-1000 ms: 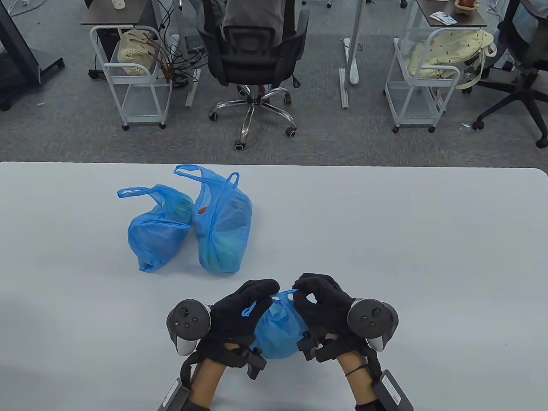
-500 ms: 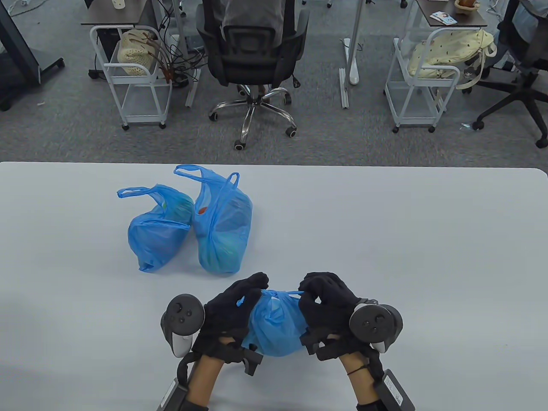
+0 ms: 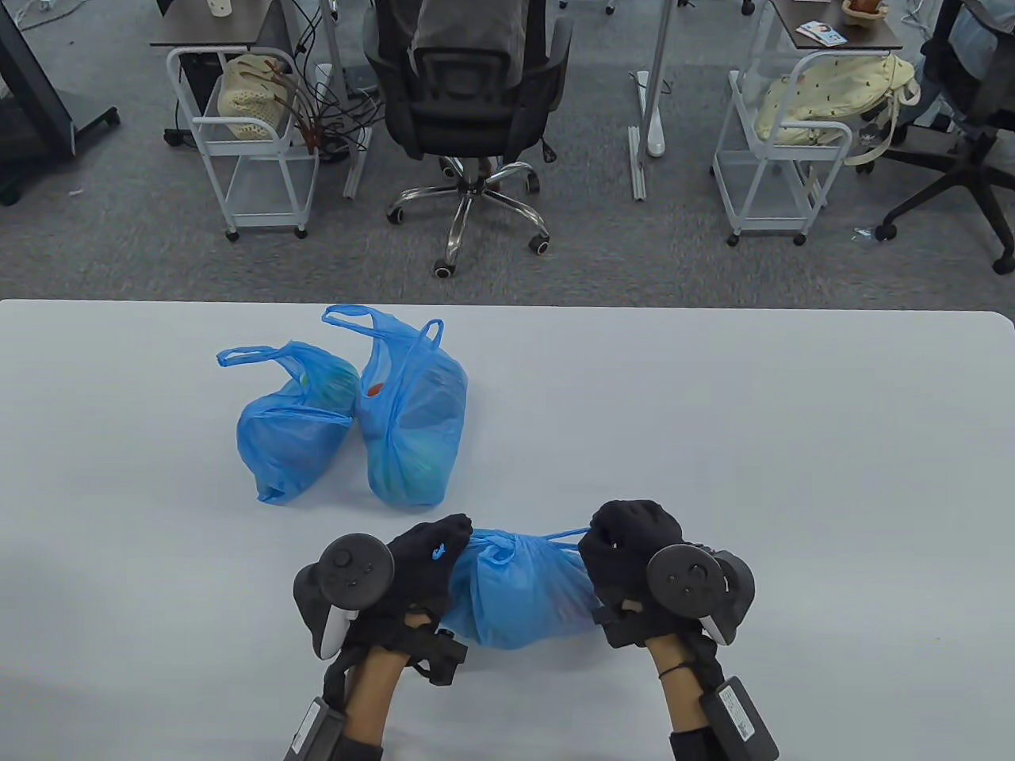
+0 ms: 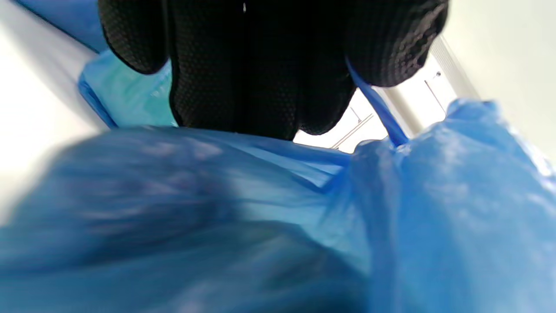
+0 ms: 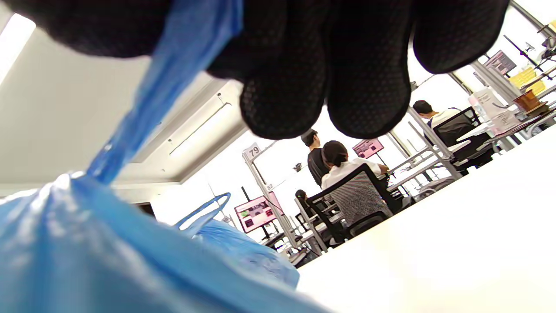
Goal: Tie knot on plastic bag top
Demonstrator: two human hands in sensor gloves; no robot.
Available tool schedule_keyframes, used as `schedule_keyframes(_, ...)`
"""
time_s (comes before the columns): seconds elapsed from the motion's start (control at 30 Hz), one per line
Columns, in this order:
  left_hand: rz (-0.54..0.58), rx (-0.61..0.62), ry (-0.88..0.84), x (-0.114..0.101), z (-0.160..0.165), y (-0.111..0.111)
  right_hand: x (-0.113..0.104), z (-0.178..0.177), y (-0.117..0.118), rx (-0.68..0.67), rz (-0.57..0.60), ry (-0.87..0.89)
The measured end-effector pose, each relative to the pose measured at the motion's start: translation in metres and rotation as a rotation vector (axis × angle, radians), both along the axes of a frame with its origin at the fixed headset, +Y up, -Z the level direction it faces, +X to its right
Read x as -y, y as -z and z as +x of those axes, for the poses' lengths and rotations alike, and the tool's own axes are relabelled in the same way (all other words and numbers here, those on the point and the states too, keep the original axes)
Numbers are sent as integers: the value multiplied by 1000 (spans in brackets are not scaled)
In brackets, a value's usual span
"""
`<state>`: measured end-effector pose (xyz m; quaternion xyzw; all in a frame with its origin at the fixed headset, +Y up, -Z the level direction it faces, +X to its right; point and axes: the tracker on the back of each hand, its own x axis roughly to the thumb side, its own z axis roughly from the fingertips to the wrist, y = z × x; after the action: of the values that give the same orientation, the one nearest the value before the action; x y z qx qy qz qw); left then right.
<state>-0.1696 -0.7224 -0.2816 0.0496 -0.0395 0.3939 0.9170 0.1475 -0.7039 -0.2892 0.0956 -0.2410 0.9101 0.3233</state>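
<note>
A filled blue plastic bag [image 3: 519, 590] lies on the white table [image 3: 714, 444] near the front edge, between my hands. My left hand [image 3: 424, 555] grips the bag's left handle in a fist; a scrap of blue shows at its knuckles. My right hand [image 3: 626, 539] grips the right handle strand [image 3: 567, 537], stretched taut. A small knot [image 3: 499, 547] sits at the bag's top. In the left wrist view the bag [image 4: 304, 217] fills the frame under my fingers [image 4: 260, 65]. In the right wrist view the strand [image 5: 143, 117] runs from the bag up into my fingers [image 5: 347, 87].
Two more filled blue bags [image 3: 297, 428] [image 3: 412, 428] with loose handles lie side by side on the table, beyond and left of my hands. Beyond the far edge stand an office chair [image 3: 468, 119] and white carts [image 3: 246, 143].
My hands have moved apart, left hand leftward and right hand rightward, pulling the two handles outward. The handles have drawn taut and the knot at the bag's top has tightened.
</note>
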Motion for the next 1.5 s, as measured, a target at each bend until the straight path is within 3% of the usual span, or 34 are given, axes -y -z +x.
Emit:
schedule_keyframes(0.2,-59,-48,209,2,-1,3,9,5,4,79,-35,-150)
schedule_keyframes(0.3,-112,-80,393,7,-2,6,14,8,8,132,-55,-210)
schedule_keyframes(0.6,-145,-13,318,13,-1,8,15,18,7,150,-61,-171)
schedule_keyframes(0.8,-140,24,275,15,-4,8,0,12,-1,105,31,-32)
schedule_keyframes(0.93,-142,38,265,15,-4,8,-12,-9,-12,-10,114,-14)
schedule_keyframes(1.1,-153,63,247,16,-5,8,-13,-52,-22,-143,150,-196)
schedule_keyframes(1.2,-153,74,250,16,-4,8,-4,-70,-23,-177,45,-262)
schedule_keyframes(1.37,-161,86,243,17,-3,8,23,-84,-13,-291,-328,-363)
schedule_keyframes(1.5,-160,91,257,16,-2,8,24,-84,-11,-307,-339,-338)
